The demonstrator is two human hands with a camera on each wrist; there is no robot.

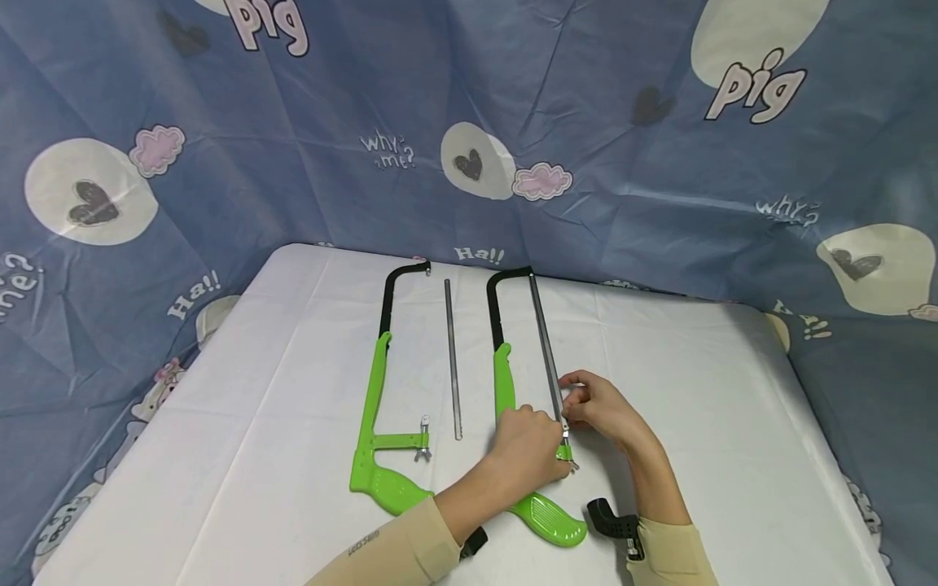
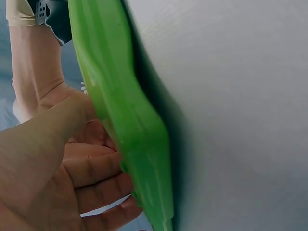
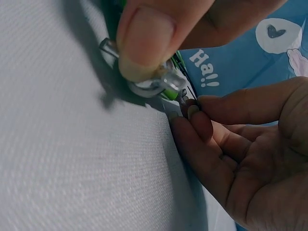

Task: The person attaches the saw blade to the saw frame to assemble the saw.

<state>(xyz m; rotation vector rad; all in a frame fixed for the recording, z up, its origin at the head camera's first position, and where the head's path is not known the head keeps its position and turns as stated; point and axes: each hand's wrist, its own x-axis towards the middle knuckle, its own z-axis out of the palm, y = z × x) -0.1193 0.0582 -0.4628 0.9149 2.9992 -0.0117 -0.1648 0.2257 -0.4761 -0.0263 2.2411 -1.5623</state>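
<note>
A hacksaw [image 1: 551,519] with a green handle and black front arm lies on the white-covered table. Its blade [image 1: 545,342] runs from the arm's tip back to the tension screw. My left hand [image 1: 528,443] reaches across the frame and grips its rear end, the thumb pressing the metal wing nut [image 3: 173,82]. In the left wrist view the green handle [image 2: 115,86] passes beside the left fingers. With thumb and fingertips my right hand [image 1: 602,407] pinches the blade's near end at the screw pin; the fingers partly hide that joint.
A second green hacksaw frame [image 1: 374,382] without a blade lies to the left, its own wing nut [image 1: 422,456] at the lower arm. Between the two saws lies a loose grey blade [image 1: 453,358]. A blue printed cloth [image 1: 410,89] hangs behind the table [image 1: 242,407].
</note>
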